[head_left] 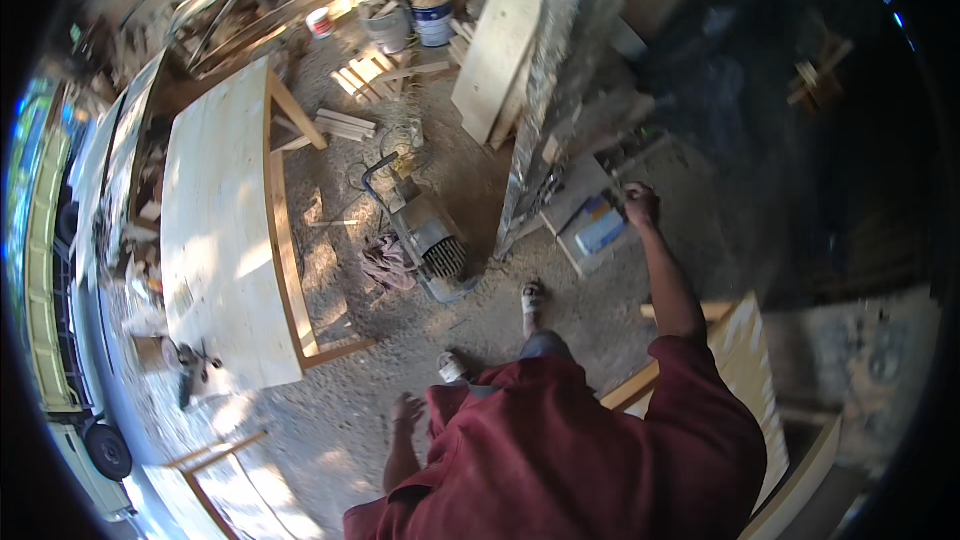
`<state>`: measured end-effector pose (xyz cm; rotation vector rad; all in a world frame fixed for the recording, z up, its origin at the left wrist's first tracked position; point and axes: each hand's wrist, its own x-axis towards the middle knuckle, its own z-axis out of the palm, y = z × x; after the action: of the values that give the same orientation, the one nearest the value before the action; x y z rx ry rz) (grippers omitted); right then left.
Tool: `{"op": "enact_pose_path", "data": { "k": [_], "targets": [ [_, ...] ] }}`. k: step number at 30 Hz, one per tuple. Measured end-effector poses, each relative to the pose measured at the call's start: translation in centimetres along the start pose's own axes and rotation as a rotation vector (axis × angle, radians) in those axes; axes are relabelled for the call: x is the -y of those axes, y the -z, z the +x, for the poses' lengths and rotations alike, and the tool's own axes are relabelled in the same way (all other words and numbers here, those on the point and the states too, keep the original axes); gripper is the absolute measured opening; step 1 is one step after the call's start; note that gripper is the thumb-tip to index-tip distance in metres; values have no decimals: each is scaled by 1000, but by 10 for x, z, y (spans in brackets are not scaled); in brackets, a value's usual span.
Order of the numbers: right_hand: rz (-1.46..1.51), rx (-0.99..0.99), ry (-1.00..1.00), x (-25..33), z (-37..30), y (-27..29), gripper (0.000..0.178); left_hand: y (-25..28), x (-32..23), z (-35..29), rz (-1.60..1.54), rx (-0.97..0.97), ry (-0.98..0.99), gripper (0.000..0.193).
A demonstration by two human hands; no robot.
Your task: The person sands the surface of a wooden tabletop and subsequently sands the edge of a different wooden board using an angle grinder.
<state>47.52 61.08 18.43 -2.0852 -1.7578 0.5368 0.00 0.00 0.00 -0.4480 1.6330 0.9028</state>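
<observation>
My right hand [641, 204] reaches forward with its fingers curled together; whatever they hold is too small to make out. It is just beside a blue and white packet [600, 230] on a pale board [577, 185] on the ground. A dark thin object [571, 217] lies left of the packet, and small dark items [625, 152] clutter the board's far side. My left hand [407, 408] hangs low beside my body, its fingers loosely apart, touching nothing.
A motor-driven machine [430, 235] with a bent handle stands ahead, a crumpled cloth [388, 262] beside it. Wooden table-like frames stand left [220, 230] and right [740, 370]. Tall panels [505, 50] lean ahead. Buckets [433, 24] of wood scraps stand farther back.
</observation>
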Motion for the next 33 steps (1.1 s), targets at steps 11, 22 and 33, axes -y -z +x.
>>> {"op": "enact_pose_path", "data": {
  "k": [11, 22, 33],
  "targets": [
    [-535, 76, 687, -92, 299, 10, 27, -128, 55, -51, 770, -349, -242, 55],
    [-655, -33, 985, -133, 358, 27, 42, -161, 44, -64, 557, -414, -211, 51],
    [71, -325, 168, -30, 96, -29, 40, -82, 55, -70, 332, -453, -80, 51]
  ]
}}
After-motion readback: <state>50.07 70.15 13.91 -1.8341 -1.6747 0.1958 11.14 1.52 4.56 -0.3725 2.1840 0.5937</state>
